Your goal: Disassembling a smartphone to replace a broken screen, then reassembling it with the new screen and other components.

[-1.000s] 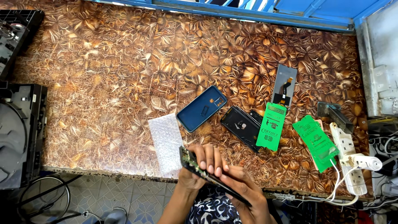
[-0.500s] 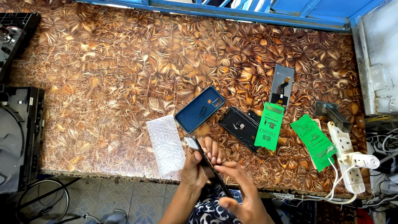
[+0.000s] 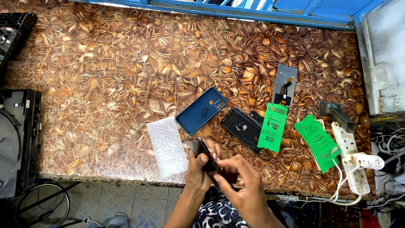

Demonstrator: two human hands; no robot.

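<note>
At table edge, phone (image 3: 205, 157) between both hands' grip

From the hands (image 3: 223, 173) at the table's (image 3: 105, 84) near edge, the way toward 10 and 11 o'clock is open patterned surface past the bubble-wrap sheet (image 3: 167, 146) lying just to their 9 o'clock. At 12 o'clock the blue phone case (image 3: 201, 110) blocks, and from 1 to 3 o'clock stand the black phone back (image 3: 242, 128), 2 green packets (image 3: 273, 126), a screen panel (image 3: 284, 84) and the white power strip (image 3: 350, 164), close together with narrow gaps.
</note>
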